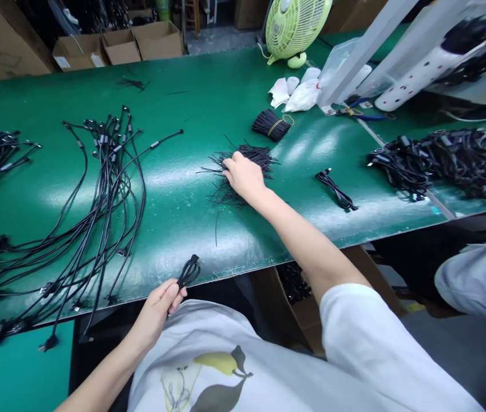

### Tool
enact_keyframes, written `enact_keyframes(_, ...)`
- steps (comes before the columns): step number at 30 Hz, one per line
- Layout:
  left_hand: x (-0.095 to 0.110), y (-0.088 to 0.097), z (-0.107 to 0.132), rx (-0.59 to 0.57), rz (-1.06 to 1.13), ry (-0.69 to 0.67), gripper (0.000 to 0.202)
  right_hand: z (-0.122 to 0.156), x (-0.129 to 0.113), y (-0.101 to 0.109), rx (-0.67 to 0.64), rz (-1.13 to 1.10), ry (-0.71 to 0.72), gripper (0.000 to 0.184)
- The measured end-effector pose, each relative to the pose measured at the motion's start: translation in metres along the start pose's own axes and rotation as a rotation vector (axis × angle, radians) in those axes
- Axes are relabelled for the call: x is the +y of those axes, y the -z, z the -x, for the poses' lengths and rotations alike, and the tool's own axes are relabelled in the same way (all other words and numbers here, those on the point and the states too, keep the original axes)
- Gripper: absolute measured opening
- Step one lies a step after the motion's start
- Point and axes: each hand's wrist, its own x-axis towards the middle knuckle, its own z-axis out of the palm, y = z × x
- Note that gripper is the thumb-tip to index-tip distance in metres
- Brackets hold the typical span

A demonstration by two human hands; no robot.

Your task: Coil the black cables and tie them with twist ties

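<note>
White short-sleeved T-shirt (285, 375), leaf print (219, 396)

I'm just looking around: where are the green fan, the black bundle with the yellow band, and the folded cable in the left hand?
Green fan (296, 28): head view, on its grille.
Black bundle (269, 124): head view, on its middle.
Folded cable (189, 271) in the left hand (162, 302): head view, on its loops.

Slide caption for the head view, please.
Left hand holds a looped black cable; right hand is at a pile of thin black strips on the green tabletop.

Green fan (295, 24) (rather yellowish) behind white bag (303, 97); open cardboard boxes (161, 44); blue-handled pliers (370, 118) near post (360, 54).
</note>
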Motion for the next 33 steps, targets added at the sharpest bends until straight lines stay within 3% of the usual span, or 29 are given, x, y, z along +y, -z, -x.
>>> enact_keyframes(3, 0.004, -0.001, -0.001, 0.025, 0.163, -0.022, 0.044, -0.019, -0.004, -0.009, -0.045, 0.072, 0.034, 0.03)
enact_keyframes(5, 0.008, 0.001, -0.001, 0.083, 0.277, -0.053, 0.041, -0.012, -0.01, -0.004, 0.073, 0.01, 0.015, 0.032)
enact_keyframes(8, 0.013, 0.0, -0.005, 0.113, 0.427, -0.102, 0.038, 0.024, -0.023, 0.007, 0.309, -0.282, -0.068, 0.028)
enact_keyframes(10, 0.014, -0.003, -0.009, 0.085, 0.496, -0.123, 0.036, 0.059, -0.042, 0.01, 0.347, -0.643, -0.116, 0.022)
enact_keyframes(13, 0.014, -0.013, -0.014, 0.04, 0.537, -0.135, 0.035, 0.116, -0.086, 0.006, 0.086, -1.263, -0.194, 0.02)
enact_keyframes(16, 0.013, -0.02, -0.016, 0.021, 0.532, -0.169, 0.038, 0.161, -0.131, -0.006, -0.175, -1.562, -0.234, 0.021)
enact_keyframes(18, 0.012, -0.019, -0.016, 0.028, 0.499, -0.22, 0.038, 0.178, -0.149, -0.01, -0.128, -1.498, -0.178, 0.018)
enact_keyframes(20, 0.009, -0.015, -0.015, 0.063, 0.401, -0.281, 0.038, 0.185, -0.154, -0.01, 0.051, -1.235, -0.02, 0.014)
enact_keyframes(24, 0.0, -0.003, -0.01, 0.197, -0.124, -0.477, 0.035, 0.177, -0.145, 0.0, 0.418, -0.566, 0.578, 0.018)
enact_keyframes(27, -0.004, 0.005, -0.009, 0.236, -0.4, -0.576, 0.034, 0.166, -0.141, 0.01, 0.435, -0.314, 0.96, 0.022)
enact_keyframes(29, -0.005, 0.01, -0.01, 0.193, -0.317, -0.507, 0.036, 0.162, -0.142, 0.015, 0.379, -0.233, 1.076, 0.02)
enact_keyframes(33, -0.006, 0.019, -0.011, 0.016, 0.085, -0.217, 0.049, 0.156, -0.147, 0.023, 0.315, -0.174, 1.199, 0.016)
